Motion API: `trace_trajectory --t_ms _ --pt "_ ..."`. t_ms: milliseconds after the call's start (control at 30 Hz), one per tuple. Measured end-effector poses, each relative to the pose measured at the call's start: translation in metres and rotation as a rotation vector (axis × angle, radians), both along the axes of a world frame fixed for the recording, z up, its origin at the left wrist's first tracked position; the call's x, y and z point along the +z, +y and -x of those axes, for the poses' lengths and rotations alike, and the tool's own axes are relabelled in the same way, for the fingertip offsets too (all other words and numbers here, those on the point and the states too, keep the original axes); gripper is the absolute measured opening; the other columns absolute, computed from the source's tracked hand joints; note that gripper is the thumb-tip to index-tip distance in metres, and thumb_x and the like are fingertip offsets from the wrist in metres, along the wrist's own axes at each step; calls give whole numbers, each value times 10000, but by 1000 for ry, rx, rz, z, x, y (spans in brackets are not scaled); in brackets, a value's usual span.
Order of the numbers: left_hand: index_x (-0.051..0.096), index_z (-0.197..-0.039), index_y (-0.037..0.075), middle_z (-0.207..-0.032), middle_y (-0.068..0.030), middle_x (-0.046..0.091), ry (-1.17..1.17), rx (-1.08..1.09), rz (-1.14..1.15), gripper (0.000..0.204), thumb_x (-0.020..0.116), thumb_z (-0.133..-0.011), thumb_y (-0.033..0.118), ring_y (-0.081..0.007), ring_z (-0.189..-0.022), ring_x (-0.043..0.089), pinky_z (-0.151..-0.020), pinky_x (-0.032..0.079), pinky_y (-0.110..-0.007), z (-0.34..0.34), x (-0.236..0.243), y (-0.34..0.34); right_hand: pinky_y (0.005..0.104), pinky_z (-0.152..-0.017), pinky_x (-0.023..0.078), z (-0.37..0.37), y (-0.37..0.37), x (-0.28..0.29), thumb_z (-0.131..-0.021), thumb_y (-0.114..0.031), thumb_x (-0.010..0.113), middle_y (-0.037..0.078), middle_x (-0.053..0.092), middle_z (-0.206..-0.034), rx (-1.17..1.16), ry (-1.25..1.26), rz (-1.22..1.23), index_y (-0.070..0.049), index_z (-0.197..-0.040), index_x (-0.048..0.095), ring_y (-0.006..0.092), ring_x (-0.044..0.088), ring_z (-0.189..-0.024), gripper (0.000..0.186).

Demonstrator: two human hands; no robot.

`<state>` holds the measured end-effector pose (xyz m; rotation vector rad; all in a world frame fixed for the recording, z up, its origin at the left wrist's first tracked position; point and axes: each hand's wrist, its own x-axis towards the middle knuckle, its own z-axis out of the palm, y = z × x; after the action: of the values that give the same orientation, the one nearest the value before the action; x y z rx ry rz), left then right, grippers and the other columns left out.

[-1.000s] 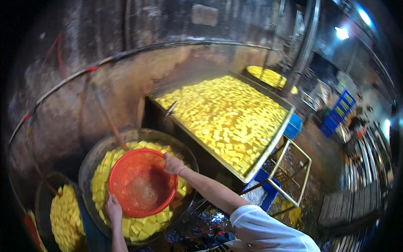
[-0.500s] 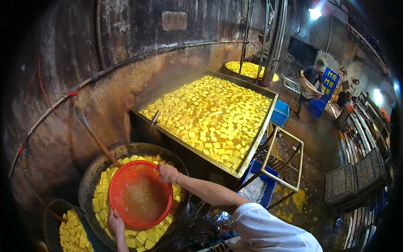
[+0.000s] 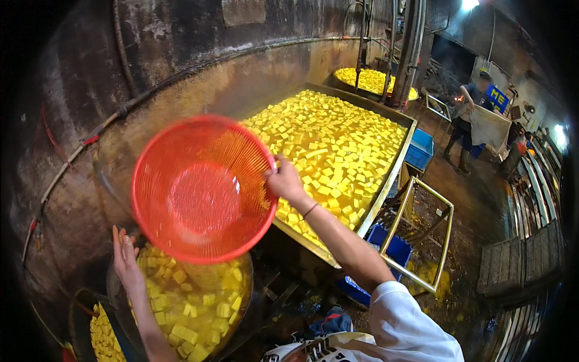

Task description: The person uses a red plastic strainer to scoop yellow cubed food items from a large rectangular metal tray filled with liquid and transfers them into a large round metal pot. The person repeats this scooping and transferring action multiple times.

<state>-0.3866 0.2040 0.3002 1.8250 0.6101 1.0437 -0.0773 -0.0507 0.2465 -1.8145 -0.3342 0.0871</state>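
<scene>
My right hand (image 3: 278, 180) grips the right rim of a red perforated plastic colander (image 3: 199, 187), which is raised and tilted, with no cubes visible inside. Below the colander's left edge, my left hand (image 3: 126, 259) is open, fingers extended and not wrapped on the rim. Beneath them a dark round wok (image 3: 246, 289) holds yellow cubes (image 3: 181, 330) in yellow liquid. Just beyond my right hand stands a large rectangular metal vat (image 3: 395, 169) full of yellow cubes in liquid, slightly steaming.
Another cube-filled pan (image 3: 69, 338) is bottom left, a round vat (image 3: 374, 81) behind. Right are a metal frame (image 3: 445, 241), blue crates (image 3: 420, 152), wooden boards (image 3: 512, 265) and a co-worker (image 3: 464, 120) holding a pale cloth (image 3: 490, 123). A hose (image 3: 72, 151) runs along the stained wall.
The red colander has risen out of the wok, exposing the cubes below. My left hand has come off its rim. The co-worker's pale cloth now hangs more spread out.
</scene>
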Motion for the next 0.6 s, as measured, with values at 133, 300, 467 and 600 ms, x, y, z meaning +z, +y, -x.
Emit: trace_trajectory --t_ms 133,300,467,600 --pt "279 -1499 95 -1480 -182 335 227 15 -253 624 541 -976 313 -286 -1294 406 -1049 364 -402 -88 -53 -46 349 -579 566 -112 -93 3 -882 -145 564 106 656 -896 -16 190 -332 -28 -1220 516 185 659 -730 361" --pt "105 -1522 67 -1550 -265 129 653 93 -232 881 628 -899 407 -426 -1433 140 -1157 190 -479 -167 -163 -68 430 -620 592 -224 -171 -39 -859 -60 498 157 645 -1066 91 455 -342 -57 -1300 486 287 683 -817 441" --pt "60 -1526 54 -1552 -273 84 808 189 -270 925 659 -872 317 -435 -1429 144 -1137 222 -511 -221 -204 -103 436 -707 550 -398 -256 -110 -803 -40 545 196 688 -914 -314 -85 366 -40 -1283 513 315 683 -811 481" --pt "101 -1525 70 -1564 -253 36 928 292 -522 868 654 -863 164 -437 -1433 127 -1144 197 -515 -226 -197 -101 479 -709 517 -471 -243 -95 -767 -7 545 197 629 -1090 -468 -458 686 -150 -1354 474 391 644 -860 609"
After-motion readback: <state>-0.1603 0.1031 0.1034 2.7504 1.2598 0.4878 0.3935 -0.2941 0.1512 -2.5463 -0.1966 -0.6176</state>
